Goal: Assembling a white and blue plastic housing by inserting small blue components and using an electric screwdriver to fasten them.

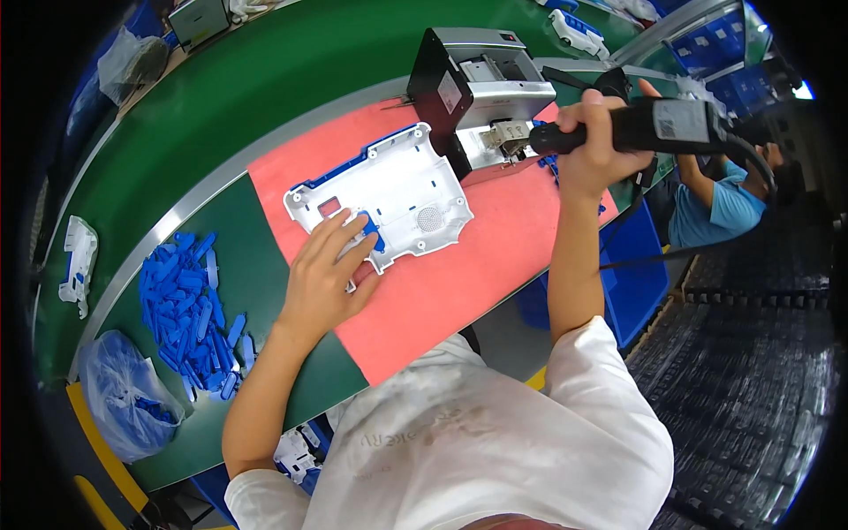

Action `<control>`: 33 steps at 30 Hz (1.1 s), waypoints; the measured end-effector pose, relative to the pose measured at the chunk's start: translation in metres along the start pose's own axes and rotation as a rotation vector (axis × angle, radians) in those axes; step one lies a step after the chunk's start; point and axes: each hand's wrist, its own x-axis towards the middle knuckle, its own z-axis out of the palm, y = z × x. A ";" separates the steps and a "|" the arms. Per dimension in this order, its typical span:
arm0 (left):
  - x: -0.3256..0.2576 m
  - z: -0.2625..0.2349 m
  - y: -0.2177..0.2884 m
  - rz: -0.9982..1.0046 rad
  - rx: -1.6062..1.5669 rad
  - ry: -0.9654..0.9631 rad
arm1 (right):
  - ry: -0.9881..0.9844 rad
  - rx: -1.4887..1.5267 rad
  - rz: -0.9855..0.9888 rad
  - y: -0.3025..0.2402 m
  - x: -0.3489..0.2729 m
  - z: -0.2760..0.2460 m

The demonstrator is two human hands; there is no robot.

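A white plastic housing half (397, 199) with blue trim lies with its hollow inside facing up on a pink mat. My left hand (322, 274) grips its near left edge, fingertips on a small blue plastic piece (369, 231) inside; the thumb is by the housing's near edge. In my right hand (601, 150) is a black electric screwdriver (640, 126), held nearly level with fingers wrapped round it. Its front end points left at the small metal outlet of a screw feeder (490, 88). Whether the bit touches the outlet I cannot tell.
Loose blue plastic pieces (190, 309) are heaped left on the green table, beside a clear plastic bag (128, 397). White housing parts (79, 261) sit on the green belt. Blue crates (632, 283) stand below right; a co-worker (715, 208) in blue is at the right.
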 end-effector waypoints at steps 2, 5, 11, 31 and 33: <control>0.002 0.000 0.003 0.003 0.000 -0.003 | -0.041 -0.042 0.003 0.004 -0.001 0.001; -0.001 0.000 0.001 -0.006 0.006 0.007 | -0.062 -0.021 0.039 0.006 -0.007 0.003; -0.003 0.000 -0.001 0.003 0.016 0.019 | -0.074 0.093 0.172 -0.020 -0.020 0.007; -0.006 -0.003 -0.002 -0.005 0.039 -0.011 | -0.318 0.373 0.324 -0.018 -0.102 0.099; -0.006 -0.003 -0.001 -0.017 0.026 -0.012 | -0.325 0.382 0.327 -0.018 -0.103 0.099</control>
